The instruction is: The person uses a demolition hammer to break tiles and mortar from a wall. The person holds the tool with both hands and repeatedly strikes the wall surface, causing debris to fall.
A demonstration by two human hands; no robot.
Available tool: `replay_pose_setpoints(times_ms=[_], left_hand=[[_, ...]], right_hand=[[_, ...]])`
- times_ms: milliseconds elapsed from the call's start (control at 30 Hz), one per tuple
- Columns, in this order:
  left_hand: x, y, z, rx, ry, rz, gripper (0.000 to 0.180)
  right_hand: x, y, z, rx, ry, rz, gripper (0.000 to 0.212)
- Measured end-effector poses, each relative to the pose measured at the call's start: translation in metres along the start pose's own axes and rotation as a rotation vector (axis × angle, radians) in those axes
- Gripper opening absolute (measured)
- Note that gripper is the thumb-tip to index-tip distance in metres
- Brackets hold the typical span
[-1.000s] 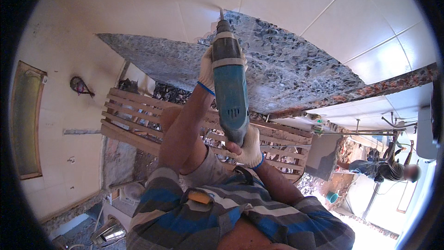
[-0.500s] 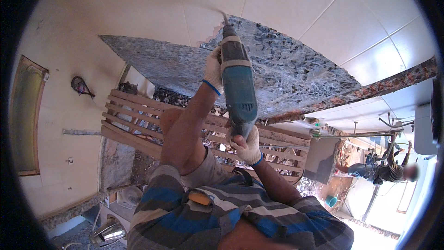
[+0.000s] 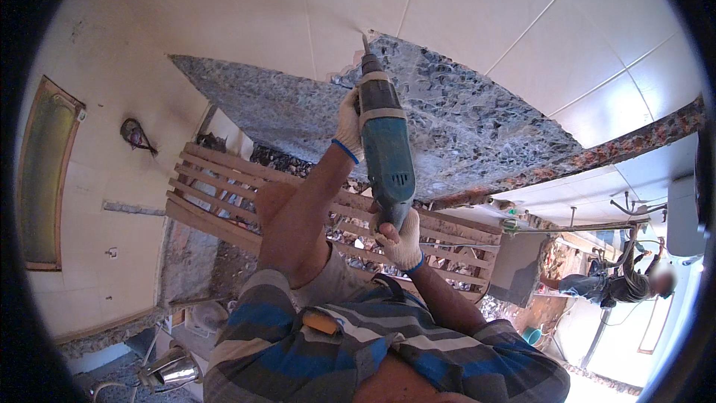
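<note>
A teal and black rotary hammer (image 3: pixel 389 155) points up and away from me, with a narrow metal bit (image 3: pixel 366 43) at its far end. My left hand (image 3: pixel 349 121), in a white knit glove with a blue cuff, grips the front of its body from the left side. At the rear, my right hand (image 3: pixel 405 245) wraps round the handle in a matching glove. The bit's tip meets the broken edge of the cream wall tiles (image 3: pixel 477 4), at the upper corner of a rough grey bare patch (image 3: pixel 462 101). Whether the tip is pressed in, I cannot tell.
Beneath me lies a slatted wooden platform (image 3: pixel 216 185), with rubble (image 3: pixel 280 158) showing beyond it. On the left wall are a framed window (image 3: pixel 48 179) and a dangling bundle of wire (image 3: pixel 136 134). Another person (image 3: pixel 623 283) works at the far right, near a teal bucket (image 3: pixel 531 335).
My view has shifted slightly, so the wall appears a little further right. Both hands keep their hold on the rotary hammer, and its bit stays at the tile edge.
</note>
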State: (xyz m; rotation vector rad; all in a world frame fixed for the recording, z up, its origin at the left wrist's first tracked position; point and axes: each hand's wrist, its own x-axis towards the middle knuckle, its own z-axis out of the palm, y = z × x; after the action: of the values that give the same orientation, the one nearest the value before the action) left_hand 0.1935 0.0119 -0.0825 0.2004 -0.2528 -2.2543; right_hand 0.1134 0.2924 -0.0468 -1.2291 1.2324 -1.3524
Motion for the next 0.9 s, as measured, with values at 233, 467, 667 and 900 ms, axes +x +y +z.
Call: replay_pose_setpoints(times_ms=[233, 467, 667, 900], left_hand=[[0.002, -0.003, -0.007, -0.044, 0.011, 0.002, 0.061], [-0.008, -0.006, 0.006, -0.035, 0.016, -0.004, 0.065], [-0.014, -0.007, 0.016, -0.002, -0.074, -0.062, 0.067], [-0.01, -0.004, 0.012, 0.023, -0.044, -0.046, 0.07]], right_hand=[[0.003, -0.001, -0.004, 0.025, -0.01, 0.033, 0.061], [0.004, -0.006, -0.009, 0.004, -0.022, 0.089, 0.067], [0.007, -0.007, -0.012, -0.06, -0.007, -0.048, 0.071], [0.007, -0.013, -0.019, -0.077, -0.081, 0.048, 0.066]])
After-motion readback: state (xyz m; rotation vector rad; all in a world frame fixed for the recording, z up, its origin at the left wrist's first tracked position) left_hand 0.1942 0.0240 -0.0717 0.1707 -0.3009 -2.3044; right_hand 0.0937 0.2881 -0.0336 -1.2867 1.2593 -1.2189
